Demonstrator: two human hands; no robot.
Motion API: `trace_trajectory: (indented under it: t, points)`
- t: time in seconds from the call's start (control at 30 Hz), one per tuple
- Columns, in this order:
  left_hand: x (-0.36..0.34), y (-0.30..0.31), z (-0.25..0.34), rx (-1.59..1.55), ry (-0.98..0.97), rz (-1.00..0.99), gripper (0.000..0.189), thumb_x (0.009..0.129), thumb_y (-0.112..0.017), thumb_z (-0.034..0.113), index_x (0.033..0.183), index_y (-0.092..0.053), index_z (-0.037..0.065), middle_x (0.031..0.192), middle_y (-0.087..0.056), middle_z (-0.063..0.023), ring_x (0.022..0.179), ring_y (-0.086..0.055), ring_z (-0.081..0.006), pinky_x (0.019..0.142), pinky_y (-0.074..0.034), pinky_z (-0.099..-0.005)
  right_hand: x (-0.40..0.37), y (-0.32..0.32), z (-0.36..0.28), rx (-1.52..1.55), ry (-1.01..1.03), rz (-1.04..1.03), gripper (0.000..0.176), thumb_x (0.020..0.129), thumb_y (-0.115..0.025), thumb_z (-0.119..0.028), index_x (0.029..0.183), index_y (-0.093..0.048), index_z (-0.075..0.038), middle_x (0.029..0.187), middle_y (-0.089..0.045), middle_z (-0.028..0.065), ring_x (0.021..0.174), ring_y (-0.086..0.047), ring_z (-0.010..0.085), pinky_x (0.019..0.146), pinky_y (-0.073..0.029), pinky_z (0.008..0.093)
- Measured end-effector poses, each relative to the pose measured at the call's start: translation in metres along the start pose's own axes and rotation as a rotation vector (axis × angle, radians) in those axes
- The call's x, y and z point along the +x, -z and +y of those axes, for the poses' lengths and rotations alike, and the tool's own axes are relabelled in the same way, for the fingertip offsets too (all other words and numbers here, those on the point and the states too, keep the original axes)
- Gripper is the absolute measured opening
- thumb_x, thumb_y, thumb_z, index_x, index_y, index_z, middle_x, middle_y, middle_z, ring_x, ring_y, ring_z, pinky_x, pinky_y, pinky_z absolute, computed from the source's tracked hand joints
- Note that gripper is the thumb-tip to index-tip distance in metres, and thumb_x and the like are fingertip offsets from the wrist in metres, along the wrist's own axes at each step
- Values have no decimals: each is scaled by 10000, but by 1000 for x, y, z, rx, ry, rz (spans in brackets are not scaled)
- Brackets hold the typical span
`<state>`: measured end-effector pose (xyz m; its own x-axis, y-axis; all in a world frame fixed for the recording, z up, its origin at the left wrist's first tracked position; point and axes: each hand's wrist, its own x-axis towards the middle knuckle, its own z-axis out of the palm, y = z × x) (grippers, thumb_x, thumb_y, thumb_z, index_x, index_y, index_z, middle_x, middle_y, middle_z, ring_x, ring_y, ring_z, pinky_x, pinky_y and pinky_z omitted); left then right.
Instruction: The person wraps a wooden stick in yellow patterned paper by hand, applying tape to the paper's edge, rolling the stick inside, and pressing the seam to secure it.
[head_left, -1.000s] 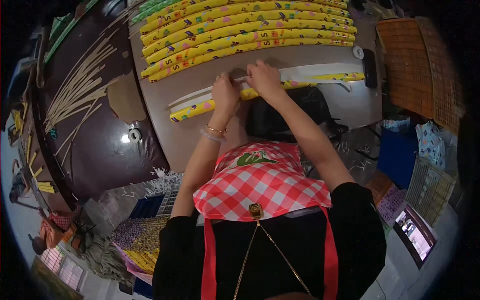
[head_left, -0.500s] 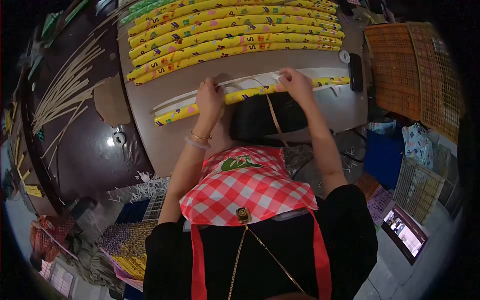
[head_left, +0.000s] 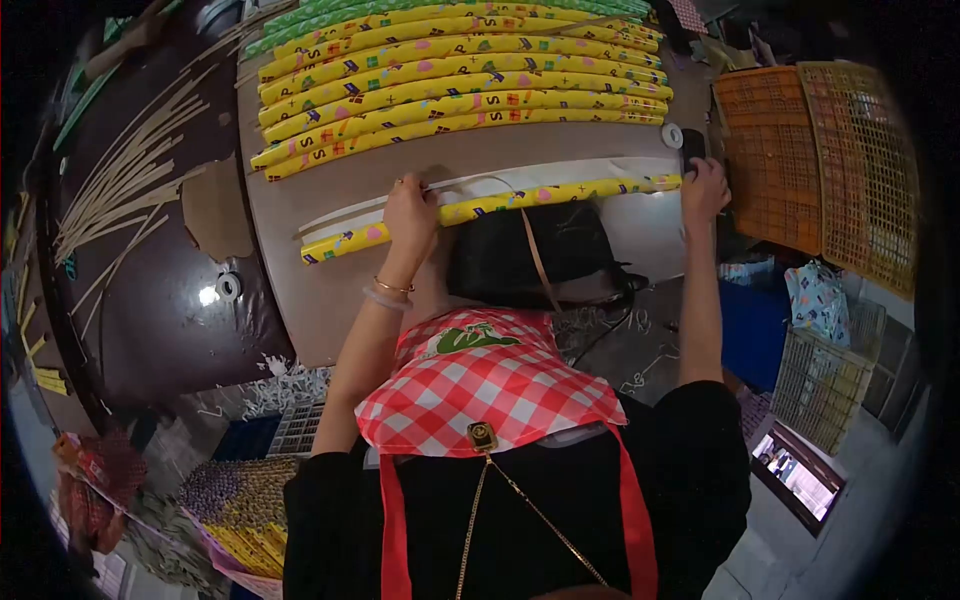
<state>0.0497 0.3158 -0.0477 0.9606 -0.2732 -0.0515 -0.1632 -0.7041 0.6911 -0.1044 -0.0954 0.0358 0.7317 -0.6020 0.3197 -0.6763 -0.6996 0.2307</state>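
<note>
A yellow printed roll (head_left: 560, 193) lies across the near part of the brown table, with a white strip (head_left: 590, 170) along its far side. My left hand (head_left: 411, 212) is closed over the roll left of its middle, fingertips at the strip's edge. At the roll's right end, my right hand (head_left: 705, 190) reaches to the dark phone-like object (head_left: 693, 148); its fingers are bent and what they hold, if anything, is hidden. Close by lies a white tape ring (head_left: 672, 135). Beyond them, several finished-looking yellow rolls (head_left: 470, 100) lie side by side.
Green rolls (head_left: 330, 15) lie at the back. Thin tan strips (head_left: 120, 190) and another tape ring (head_left: 229, 287) are on the dark surface at left. A black bag (head_left: 530, 255) sits at the near table edge. Orange crates (head_left: 770, 150) stand at right.
My right hand has left the roll's right-centre part and moved right to its end, by the dark object. My left hand stays on the roll. The view has shifted slightly.
</note>
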Motion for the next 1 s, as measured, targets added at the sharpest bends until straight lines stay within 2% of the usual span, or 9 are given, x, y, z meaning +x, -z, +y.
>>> trace_trajectory:
  t: [0.07, 0.13, 0.37, 0.43, 0.53, 0.63, 0.7, 0.73, 1.0]
  points:
    - [-1, -2, -2, -2, 6, 2, 153, 685, -607, 114, 796, -519, 55, 732, -572, -148, 707, -569, -336, 588, -453, -431, -12, 18, -56, 354, 189, 10, 172, 828, -504, -172, 967, -595, -131, 1016, -534, 84, 955, -504, 286, 849, -373, 413]
    - [-1, -3, -4, 5, -47, 47, 167, 682, -616, 125, 799, -518, 57, 733, -570, -146, 708, -566, -337, 586, -451, -433, -36, 37, -119, 882, 140, -378, 254, 827, -555, -230, 1026, -571, -73, 994, -580, 98, 911, -549, 287, 780, -434, 343]
    - [3, 0, -1, 19, 9, 17, 171, 680, -641, 132, 780, -549, 29, 721, -591, -142, 706, -568, -323, 603, -452, -400, -69, 26, -216, 1293, 121, -1014, 432, 886, -470, -387, 1054, -547, 4, 931, -608, 97, 843, -584, 179, 753, -447, 296]
    - [1, 1, -1, -47, 0, 21, 177, 670, -654, 135, 768, -550, 31, 701, -593, -142, 684, -570, -328, 589, -451, -402, -61, 30, -217, 1365, 128, -1066, 424, 883, -485, -383, 1013, -554, 14, 791, -589, 69, 718, -556, 131, 660, -441, 271]
    - [2, -1, -2, -28, -10, 47, 186, 660, -667, 142, 752, -552, 29, 694, -591, -146, 667, -571, -334, 573, -450, -406, -39, 42, -199, 1352, 29, -1423, 340, 868, -530, -345, 894, -571, -9, 583, -425, -19, 496, -368, 63, 453, -304, 234]
    - [4, -5, -8, -22, -25, 49, 191, 657, -670, 146, 748, -552, 27, 688, -588, -149, 671, -570, -339, 568, -450, -408, -16, 46, -166, 1161, -9, -1461, 315, 850, -561, -322, 931, -598, -20, 576, -401, -33, 484, -351, 52, 440, -277, 232]
    - [4, -4, -7, -15, -12, 42, 191, 656, -670, 146, 746, -553, 26, 693, -590, -148, 674, -571, -338, 570, -452, -406, -6, 46, -146, 963, 61, -1279, 331, 828, -585, -337, 930, -619, -23, 613, -488, -14, 524, -437, 81, 474, -345, 250]
    - [4, -3, -5, -5, -4, 39, 190, 654, -670, 146, 745, -554, 26, 697, -592, -147, 677, -572, -336, 572, -454, -404, -6, 23, -131, 951, 241, -1077, 342, 786, -624, -353, 898, -637, -30, 705, -589, 38, 626, -545, 137, 552, -421, 288]
    - [6, 1, -4, -27, 38, -32, 212, 650, -680, 153, 798, -581, 37, 732, -612, -126, 694, -597, -301, 609, -471, -376, -13, 9, -115, 556, 242, -797, 324, 744, -621, -387, 863, -655, -87, 796, -637, 79, 737, -610, 222, 634, -472, 351]
